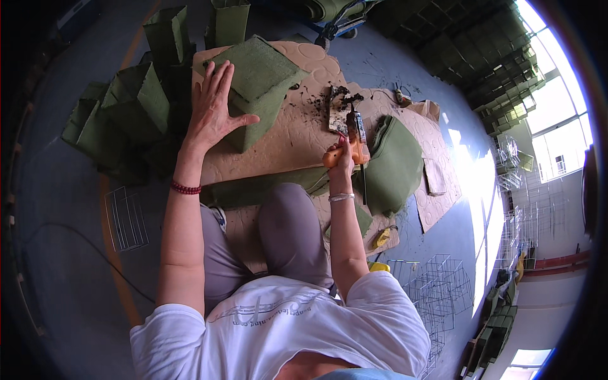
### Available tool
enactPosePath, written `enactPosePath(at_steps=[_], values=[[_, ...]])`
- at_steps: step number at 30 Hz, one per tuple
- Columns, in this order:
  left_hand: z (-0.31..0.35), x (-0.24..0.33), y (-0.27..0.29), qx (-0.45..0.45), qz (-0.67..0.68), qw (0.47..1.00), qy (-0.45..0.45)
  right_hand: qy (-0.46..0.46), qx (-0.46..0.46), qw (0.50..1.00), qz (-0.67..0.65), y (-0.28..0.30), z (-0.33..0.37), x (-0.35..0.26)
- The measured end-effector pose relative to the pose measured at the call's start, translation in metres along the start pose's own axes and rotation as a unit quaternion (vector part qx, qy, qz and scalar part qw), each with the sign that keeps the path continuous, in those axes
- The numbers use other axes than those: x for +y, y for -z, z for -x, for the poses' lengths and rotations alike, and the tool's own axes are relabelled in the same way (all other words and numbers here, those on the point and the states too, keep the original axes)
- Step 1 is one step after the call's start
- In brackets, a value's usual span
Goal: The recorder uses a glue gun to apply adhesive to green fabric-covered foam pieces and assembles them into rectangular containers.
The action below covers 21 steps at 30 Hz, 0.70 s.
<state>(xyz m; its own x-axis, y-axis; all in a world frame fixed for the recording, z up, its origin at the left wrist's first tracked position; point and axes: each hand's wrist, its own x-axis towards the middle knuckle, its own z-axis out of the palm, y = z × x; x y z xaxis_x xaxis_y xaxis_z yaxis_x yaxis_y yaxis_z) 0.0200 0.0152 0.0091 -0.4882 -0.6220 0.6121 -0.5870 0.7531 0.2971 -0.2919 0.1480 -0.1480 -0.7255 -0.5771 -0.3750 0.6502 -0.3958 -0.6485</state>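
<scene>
My left hand (214, 113), its fingers spread, rests at the left side of a green felt-like box (258, 75) that lies on a cardboard-covered work surface. The thumb points right across the box's side. In my right hand (344, 156) is an orange glue gun (362, 151), its front pointing away from me and smeared dark. A dark cord hangs down from it. Just beyond the gun's left side lies a small stained block (337, 114) with black clumps on and around it. Right of the gun lies a stack of green felt sheets (394, 166).
Several open green boxes (136, 101) stand on the floor at the left. A folded green piece (266, 186) lies along the near cardboard edge. Wire frames (437, 285) stand at lower right, another (126, 218) at left. A wheeled blue cart (339, 26) is at the far side.
</scene>
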Motion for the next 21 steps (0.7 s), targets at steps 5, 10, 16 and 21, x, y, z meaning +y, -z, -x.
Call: enactPosePath(at_steps=[5, 10, 16, 21], values=[[0.001, 0.005, 0.004, -0.009, 0.020, 1.000, 0.007, 0.011, -0.009, 1.000, -0.009, -0.022, -0.041, 0.012], [-0.003, 0.010, 0.002, -0.001, 0.036, 0.999, -0.007, -0.016, -0.075, 0.997, 0.025, -0.019, -0.077, 0.026], [0.004, 0.000, 0.008, -0.008, 0.035, 0.999, 0.009, -0.134, -0.124, 0.918, 0.351, -0.017, -0.054, 0.015], [-0.003, 0.004, 0.011, -0.015, 0.006, 1.000, 0.016, 0.004, -0.143, 0.813, 0.565, -0.010, -0.036, 0.000]])
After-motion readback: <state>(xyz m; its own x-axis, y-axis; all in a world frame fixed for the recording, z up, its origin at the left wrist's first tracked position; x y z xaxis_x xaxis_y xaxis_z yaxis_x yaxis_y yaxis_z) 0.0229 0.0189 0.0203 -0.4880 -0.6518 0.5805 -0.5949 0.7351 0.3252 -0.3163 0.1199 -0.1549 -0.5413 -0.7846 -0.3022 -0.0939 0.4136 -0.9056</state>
